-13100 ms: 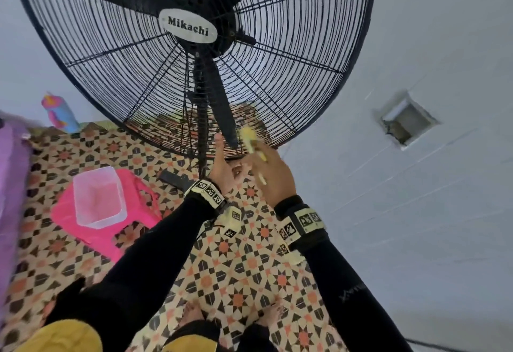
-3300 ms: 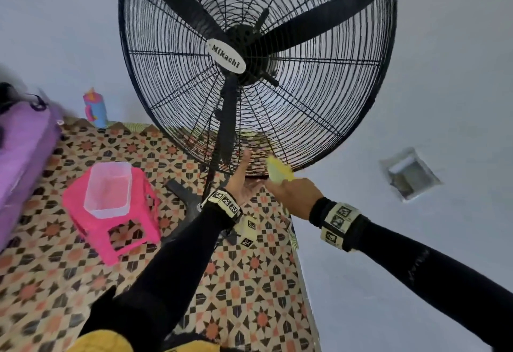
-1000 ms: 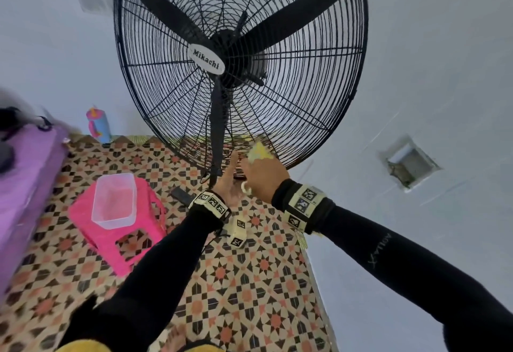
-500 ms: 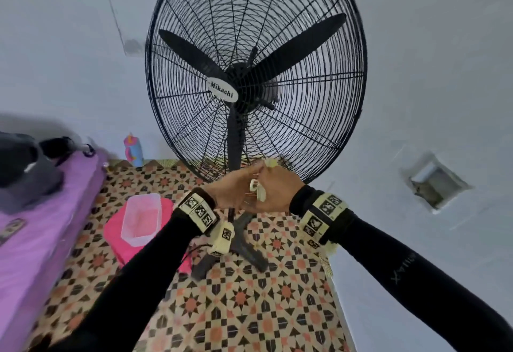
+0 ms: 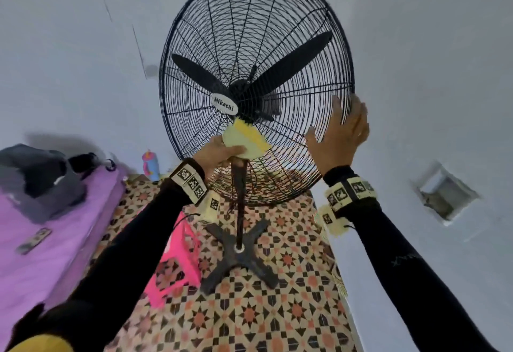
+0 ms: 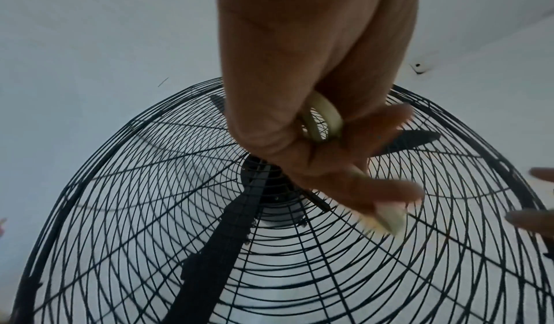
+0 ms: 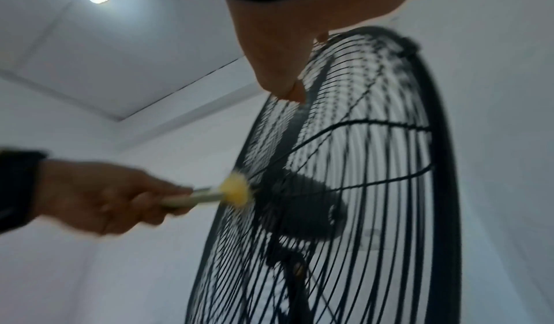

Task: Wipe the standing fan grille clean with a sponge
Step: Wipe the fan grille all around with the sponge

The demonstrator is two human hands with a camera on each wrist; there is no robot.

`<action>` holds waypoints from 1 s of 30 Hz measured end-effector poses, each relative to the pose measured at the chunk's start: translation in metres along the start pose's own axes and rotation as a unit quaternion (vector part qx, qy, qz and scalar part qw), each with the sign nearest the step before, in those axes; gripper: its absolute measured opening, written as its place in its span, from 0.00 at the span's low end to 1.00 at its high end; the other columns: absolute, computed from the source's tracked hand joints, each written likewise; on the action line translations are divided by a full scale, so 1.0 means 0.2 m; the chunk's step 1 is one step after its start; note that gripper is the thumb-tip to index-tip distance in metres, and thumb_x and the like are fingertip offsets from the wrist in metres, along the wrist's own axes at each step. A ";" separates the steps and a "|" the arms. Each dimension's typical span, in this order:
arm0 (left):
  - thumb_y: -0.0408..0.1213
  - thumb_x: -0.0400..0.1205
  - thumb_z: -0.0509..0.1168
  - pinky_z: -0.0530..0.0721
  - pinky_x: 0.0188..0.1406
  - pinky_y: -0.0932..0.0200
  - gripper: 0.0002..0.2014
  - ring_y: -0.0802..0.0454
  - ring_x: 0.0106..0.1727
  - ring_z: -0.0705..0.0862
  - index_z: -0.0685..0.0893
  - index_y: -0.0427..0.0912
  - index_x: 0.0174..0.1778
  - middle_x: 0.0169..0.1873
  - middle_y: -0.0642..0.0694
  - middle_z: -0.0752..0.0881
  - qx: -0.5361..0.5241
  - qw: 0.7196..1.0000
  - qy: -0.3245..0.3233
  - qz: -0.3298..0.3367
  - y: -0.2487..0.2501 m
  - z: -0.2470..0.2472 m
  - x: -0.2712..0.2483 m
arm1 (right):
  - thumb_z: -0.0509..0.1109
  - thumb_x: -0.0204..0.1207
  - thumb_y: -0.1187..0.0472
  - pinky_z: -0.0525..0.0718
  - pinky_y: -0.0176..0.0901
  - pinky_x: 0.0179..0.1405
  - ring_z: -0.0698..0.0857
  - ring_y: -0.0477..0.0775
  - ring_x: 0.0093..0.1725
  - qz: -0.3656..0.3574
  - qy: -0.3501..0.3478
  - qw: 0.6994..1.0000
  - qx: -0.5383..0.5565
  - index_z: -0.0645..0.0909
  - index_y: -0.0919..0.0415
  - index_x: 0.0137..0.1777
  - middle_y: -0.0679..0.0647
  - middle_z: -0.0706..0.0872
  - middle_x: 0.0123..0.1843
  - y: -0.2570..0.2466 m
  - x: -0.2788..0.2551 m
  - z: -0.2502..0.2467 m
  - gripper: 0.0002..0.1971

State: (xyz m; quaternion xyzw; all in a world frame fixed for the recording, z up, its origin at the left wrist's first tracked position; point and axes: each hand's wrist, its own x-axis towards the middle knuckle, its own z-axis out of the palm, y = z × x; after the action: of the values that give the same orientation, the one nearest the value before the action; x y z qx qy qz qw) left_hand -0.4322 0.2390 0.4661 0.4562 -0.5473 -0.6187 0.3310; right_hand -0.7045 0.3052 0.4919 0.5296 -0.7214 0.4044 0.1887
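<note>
My left hand (image 5: pixel 219 152) pinches the sponge (image 5: pixel 245 140) against the grille (image 5: pixel 277 27) just below its hub badge (image 5: pixel 224 104), ready to wipe. My right hand (image 5: pixel 342 129), fingers spread, braces the grille's right rim, probably to steady it.

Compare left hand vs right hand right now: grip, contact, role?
Left hand grips the sponge, fingers curled round it; right hand holds nothing, fingers straight. Left hand puts the sponge on the grille just below the hub; right hand lies flat against the grille's right rim, apparently steadying it. Both are raised at the fan and wear tagged wristbands.
</note>
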 end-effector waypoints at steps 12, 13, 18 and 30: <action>0.26 0.83 0.74 0.93 0.49 0.60 0.19 0.49 0.47 0.94 0.83 0.25 0.69 0.71 0.28 0.83 -0.114 0.976 0.122 0.142 0.01 -0.01 0.05 | 0.74 0.65 0.24 0.67 0.55 0.82 0.70 0.64 0.82 0.375 -0.108 0.858 0.334 0.54 0.57 0.89 0.61 0.71 0.84 0.11 -0.05 0.10 0.60; 0.31 0.82 0.76 0.92 0.57 0.57 0.20 0.49 0.56 0.93 0.84 0.30 0.70 0.73 0.33 0.82 -0.080 0.980 0.101 0.150 -0.01 -0.01 0.04 | 0.74 0.65 0.24 0.66 0.55 0.83 0.69 0.64 0.83 0.378 -0.110 0.856 0.335 0.52 0.57 0.89 0.61 0.69 0.85 0.12 -0.05 0.10 0.61; 0.35 0.83 0.76 0.85 0.59 0.69 0.31 0.62 0.68 0.80 0.74 0.45 0.83 0.75 0.49 0.75 0.088 0.980 0.008 0.179 -0.04 -0.02 0.01 | 0.74 0.64 0.23 0.66 0.56 0.84 0.67 0.64 0.84 0.387 -0.098 0.848 0.349 0.50 0.55 0.90 0.60 0.67 0.86 0.11 -0.05 0.11 0.63; 0.38 0.95 0.56 0.89 0.38 0.61 0.07 0.62 0.37 0.87 0.72 0.37 0.59 0.51 0.45 0.85 -0.049 0.954 0.164 0.247 -0.03 0.07 0.14 | 0.77 0.63 0.25 0.73 0.46 0.73 0.78 0.52 0.69 0.362 -0.057 0.859 0.358 0.69 0.54 0.79 0.50 0.81 0.68 0.10 -0.06 0.13 0.50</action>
State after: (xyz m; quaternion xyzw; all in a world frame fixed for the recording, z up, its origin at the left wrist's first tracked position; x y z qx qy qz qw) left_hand -0.4542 0.2192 0.4543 0.3856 -0.5499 -0.4604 0.5804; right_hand -0.7141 0.2944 0.4600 0.2845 -0.6768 0.6440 -0.2150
